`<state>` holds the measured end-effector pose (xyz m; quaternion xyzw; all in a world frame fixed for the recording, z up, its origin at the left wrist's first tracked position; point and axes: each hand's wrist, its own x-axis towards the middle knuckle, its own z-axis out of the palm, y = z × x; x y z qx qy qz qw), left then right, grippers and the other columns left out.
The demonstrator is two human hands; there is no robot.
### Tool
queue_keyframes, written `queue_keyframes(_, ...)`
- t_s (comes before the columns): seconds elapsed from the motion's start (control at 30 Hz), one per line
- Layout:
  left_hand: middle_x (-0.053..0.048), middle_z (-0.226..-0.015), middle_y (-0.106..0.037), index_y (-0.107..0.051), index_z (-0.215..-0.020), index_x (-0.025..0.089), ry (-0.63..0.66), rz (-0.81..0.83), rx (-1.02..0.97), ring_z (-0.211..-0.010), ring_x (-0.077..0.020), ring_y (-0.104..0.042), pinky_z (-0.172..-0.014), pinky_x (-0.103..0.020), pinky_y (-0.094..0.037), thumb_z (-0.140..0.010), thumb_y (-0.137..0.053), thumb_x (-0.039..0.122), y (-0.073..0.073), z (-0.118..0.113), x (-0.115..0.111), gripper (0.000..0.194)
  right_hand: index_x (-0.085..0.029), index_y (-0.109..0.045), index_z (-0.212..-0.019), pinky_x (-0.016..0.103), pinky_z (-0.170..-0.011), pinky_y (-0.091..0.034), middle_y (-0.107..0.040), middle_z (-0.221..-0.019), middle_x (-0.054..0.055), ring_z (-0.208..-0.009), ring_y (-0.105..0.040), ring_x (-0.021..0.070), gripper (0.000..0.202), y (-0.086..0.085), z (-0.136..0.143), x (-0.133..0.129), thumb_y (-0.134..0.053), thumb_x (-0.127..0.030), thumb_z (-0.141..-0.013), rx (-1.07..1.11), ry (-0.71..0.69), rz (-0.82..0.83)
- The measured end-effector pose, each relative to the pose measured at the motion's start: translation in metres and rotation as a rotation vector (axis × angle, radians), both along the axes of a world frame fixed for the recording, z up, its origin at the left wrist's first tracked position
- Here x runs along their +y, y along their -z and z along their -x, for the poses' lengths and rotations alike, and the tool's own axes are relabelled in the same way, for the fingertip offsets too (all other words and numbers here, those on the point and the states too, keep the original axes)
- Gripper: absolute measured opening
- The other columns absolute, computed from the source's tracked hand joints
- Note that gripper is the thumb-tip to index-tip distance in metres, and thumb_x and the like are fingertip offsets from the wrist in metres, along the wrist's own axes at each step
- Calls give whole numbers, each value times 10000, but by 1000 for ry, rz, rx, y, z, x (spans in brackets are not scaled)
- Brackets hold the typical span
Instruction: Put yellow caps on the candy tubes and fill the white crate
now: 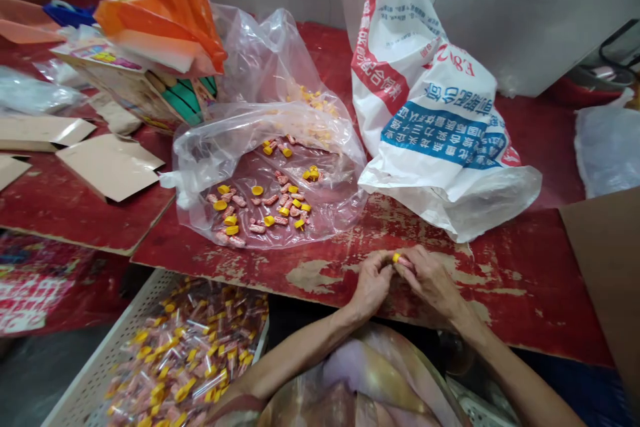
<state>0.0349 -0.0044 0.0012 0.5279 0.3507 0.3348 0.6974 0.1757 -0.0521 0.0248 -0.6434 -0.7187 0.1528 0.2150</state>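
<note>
In front of my body, near the table's front edge, my two hands meet around a small yellow-capped pink tube (399, 259). My left hand (373, 285) is closed, its fingertips pinched at the yellow end. My right hand (433, 283) is closed too, with thumb and fingers around the pink part, so most of the tube is hidden. Beyond them lies a clear plastic bag (200, 153) spread on the table. Several yellow caps (257, 190) and short pink-and-white patterned rolls (271, 200) are scattered on it.
A white perforated basket (107, 340) at lower left holds many yellow-capped clear tubes (210, 340). A printed white sack (420, 93) stands behind my hands on the red table (340, 267). An orange bag (170, 7), a cardboard box (135, 90) and flat cardboard (113, 163) lie at left.
</note>
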Motion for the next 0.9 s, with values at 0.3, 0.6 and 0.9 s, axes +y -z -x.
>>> queue_keyframes(0.3, -80, -834, -604, -637, -850, 149, 131, -524, 489, -752, -184, -552, -690, -295, -454, -738, -446, 69, -4, 19, 16, 236, -199, -560, -796, 292, -438, -260, -537, -722, 60, -463, -478, 170, 228, 48, -29, -12, -339, -142, -792, -423, -82, 159)
queue_keyframes(0.6, -62, -897, -615, -639, -1032, 176, -30, -298, 304, -844, -172, -576, -800, -298, -469, -795, -451, 100, -1, 18, 25, 312, -192, -503, -811, 285, -484, -343, -527, -789, 53, -546, -515, 161, 208, 40, -22, -3, -319, -219, -904, -334, -104, 130)
queue_keyframes(0.9, -77, -964, -671, -647, -969, 186, 143, 29, 126, -927, -214, -614, -863, -322, -459, -795, -562, 432, 0, 43, 28, 314, -186, -447, -1125, 340, -839, -480, -529, -1066, 102, -993, -516, 193, 251, 12, 52, 2, -412, -166, -878, 327, 0, -82)
